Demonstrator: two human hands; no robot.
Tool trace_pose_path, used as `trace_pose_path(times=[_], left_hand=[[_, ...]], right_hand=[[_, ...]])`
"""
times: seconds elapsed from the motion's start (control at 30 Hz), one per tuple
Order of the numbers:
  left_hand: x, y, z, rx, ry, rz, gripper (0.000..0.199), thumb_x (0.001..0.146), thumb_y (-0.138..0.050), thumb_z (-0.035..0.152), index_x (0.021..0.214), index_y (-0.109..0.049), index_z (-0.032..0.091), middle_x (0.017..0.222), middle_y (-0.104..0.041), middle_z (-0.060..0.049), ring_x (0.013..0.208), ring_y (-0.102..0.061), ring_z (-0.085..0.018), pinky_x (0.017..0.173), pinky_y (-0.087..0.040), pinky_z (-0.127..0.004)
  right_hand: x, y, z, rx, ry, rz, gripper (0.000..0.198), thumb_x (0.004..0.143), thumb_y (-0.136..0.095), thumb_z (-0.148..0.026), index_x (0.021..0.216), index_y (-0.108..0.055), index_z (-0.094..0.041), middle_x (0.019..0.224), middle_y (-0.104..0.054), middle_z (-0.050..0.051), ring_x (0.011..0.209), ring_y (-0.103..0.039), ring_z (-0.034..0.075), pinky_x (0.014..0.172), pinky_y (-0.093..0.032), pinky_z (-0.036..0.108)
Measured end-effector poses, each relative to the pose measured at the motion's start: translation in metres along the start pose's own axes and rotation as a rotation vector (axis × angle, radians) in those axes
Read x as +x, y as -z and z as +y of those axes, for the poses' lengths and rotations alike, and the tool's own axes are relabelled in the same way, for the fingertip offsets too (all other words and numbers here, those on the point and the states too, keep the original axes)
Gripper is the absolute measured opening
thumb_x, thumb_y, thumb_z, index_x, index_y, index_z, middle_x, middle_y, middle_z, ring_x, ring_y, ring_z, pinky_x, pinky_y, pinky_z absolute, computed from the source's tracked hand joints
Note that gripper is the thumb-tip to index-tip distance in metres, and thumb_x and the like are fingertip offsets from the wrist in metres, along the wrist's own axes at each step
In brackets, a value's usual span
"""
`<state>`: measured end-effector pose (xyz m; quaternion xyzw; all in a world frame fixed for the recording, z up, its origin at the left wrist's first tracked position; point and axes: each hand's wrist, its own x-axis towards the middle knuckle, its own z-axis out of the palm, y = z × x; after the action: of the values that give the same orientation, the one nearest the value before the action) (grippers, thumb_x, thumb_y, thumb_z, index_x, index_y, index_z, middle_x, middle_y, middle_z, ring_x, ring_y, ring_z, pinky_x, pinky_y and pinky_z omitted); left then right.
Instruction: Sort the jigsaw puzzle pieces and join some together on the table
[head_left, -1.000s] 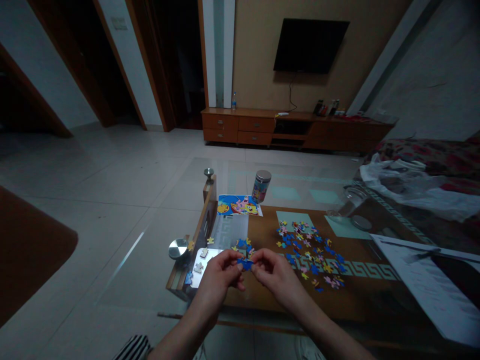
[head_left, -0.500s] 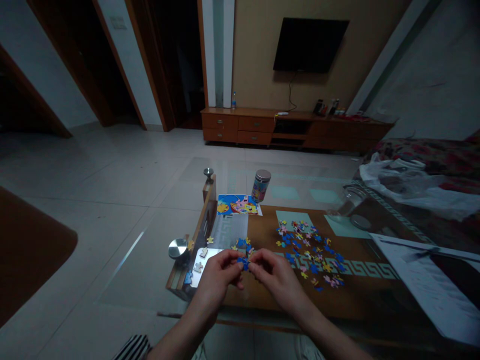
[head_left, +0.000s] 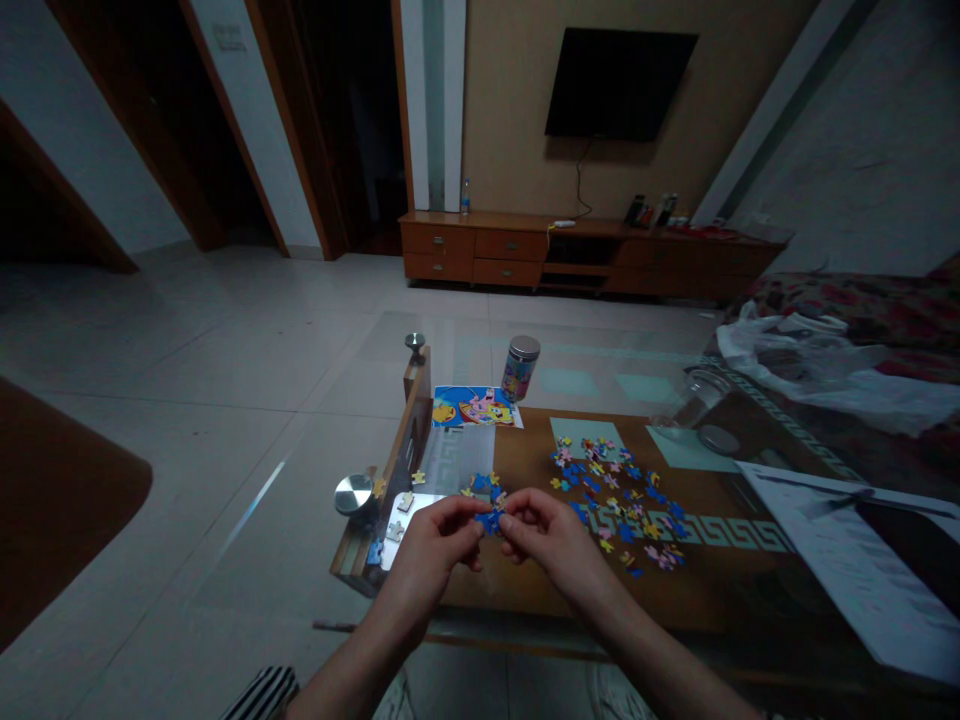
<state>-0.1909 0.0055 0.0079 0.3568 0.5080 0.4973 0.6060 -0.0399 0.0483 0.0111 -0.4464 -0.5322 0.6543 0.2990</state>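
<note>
So blue puzzle pieces [head_left: 491, 521] are pinched between both hands, left hand [head_left: 435, 545] and right hand [head_left: 551, 540] each closed on them, fingertips meeting just above the glass table [head_left: 525, 590]. Judging by it, barely started: only a few pieces joined. Right of the hands, the loose pile [head_left: 619, 500] is unsorted; beyond them, reference picture [head_left: 474, 408] and tin [head_left: 520, 368]

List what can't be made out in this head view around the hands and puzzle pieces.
- Blue pieces between left hand and right hand: fingers cover them; number and whether joined unclear.
- Loose pieces: too small and dim to read.
- Tin: label too small.
- Papers: cut by the right edge.
</note>
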Motion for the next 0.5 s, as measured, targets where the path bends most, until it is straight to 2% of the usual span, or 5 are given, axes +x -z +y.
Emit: trace_pose_path(times=[0.27, 0.5], left_hand=[[0.000, 0.001, -0.003, -0.054, 0.034, -0.010, 0.034, 0.062, -0.071, 0.038, 0.085, -0.066, 0.014, 0.065, -0.060, -0.001, 0.057, -0.053, -0.013, 0.057, -0.047, -0.029], [0.002, 0.003, -0.013, -0.100, 0.047, -0.009, 0.033, 0.062, -0.073, 0.031, 0.088, -0.064, 0.014, 0.069, -0.062, -0.001, 0.060, -0.057, -0.013, 0.057, -0.046, -0.027]], right_hand=[[-0.001, 0.000, -0.001, -0.032, -0.061, -0.001, 0.027, 0.069, -0.069, -0.041, 0.073, -0.052, -0.021, 0.057, -0.054, -0.004, 0.054, -0.057, 0.012, 0.052, -0.045, 0.025], [-0.002, -0.003, 0.002, -0.035, -0.086, 0.007, 0.031, 0.068, -0.070, -0.044, 0.071, -0.049, -0.021, 0.057, -0.056, -0.004, 0.054, -0.058, 0.012, 0.053, -0.046, 0.025]])
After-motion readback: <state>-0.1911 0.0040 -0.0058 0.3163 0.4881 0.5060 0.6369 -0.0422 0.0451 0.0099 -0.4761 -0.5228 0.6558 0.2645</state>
